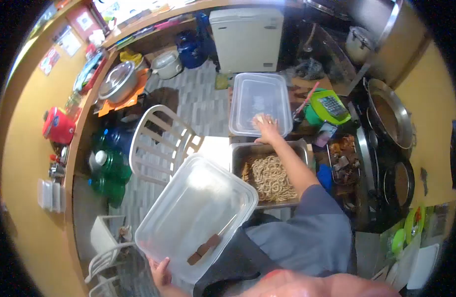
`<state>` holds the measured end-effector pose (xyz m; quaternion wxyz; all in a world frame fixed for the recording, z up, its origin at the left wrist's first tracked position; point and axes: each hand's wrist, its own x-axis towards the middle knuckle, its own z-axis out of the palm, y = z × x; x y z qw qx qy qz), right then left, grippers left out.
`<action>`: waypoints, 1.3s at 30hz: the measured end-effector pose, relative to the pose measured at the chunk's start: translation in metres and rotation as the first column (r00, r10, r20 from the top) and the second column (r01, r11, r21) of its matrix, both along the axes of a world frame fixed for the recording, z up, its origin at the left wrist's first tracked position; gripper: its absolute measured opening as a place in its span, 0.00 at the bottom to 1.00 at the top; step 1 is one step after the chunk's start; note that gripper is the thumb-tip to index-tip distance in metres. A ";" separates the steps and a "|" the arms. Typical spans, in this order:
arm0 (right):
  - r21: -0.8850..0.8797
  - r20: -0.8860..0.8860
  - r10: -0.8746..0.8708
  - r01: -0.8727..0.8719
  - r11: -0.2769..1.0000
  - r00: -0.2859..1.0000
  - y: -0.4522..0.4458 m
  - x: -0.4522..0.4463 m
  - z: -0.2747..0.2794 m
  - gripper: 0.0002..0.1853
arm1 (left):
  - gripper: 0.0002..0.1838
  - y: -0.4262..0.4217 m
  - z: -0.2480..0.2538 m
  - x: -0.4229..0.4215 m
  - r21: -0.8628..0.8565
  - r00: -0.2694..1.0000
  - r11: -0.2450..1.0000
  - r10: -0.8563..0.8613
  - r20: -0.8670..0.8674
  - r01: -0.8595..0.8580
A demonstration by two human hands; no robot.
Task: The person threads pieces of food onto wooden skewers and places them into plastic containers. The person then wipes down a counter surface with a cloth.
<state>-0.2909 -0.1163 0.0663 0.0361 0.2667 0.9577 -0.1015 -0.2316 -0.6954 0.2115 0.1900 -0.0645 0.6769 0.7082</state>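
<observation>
My left hand [160, 272] grips the lower edge of a large translucent plastic container [188, 222], which is tilted in front of my body. A brown object [203, 249] with a thin, pale rod-like part shows against it; I cannot tell its kind. My right hand [267, 129] reaches forward with fingers spread over the near edge of a second translucent plastic container [255, 94]. A small pale lump [259, 119] shows by its fingertips; whether the hand holds it is unclear. Under my right forearm, a metal tray [234, 154] holds many ring-shaped dough pieces [273, 179].
A white plastic chair [161, 141] stands left of the metal tray. To the right are a phone [325, 133], a green container [332, 108], a tray of dark brown food [343, 161] and large pans [390, 115]. A white chest freezer [245, 39] stands at the back.
</observation>
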 end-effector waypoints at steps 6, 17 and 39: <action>0.151 -0.107 0.121 -0.104 0.983 0.987 0.008 -0.006 -0.036 0.40 | 0.45 0.008 0.004 0.000 0.005 0.999 1.000 -0.023 -0.032 0.023; 0.331 -0.426 0.208 -0.063 0.941 0.880 -0.018 0.003 0.021 0.27 | 0.48 0.024 0.017 -0.001 -0.003 1.000 1.000 -0.007 -0.005 0.007; 0.180 -0.274 0.287 -0.244 0.953 0.918 0.023 0.012 -0.023 0.33 | 0.47 0.034 0.025 0.006 -0.024 0.999 1.000 -0.015 -0.037 0.014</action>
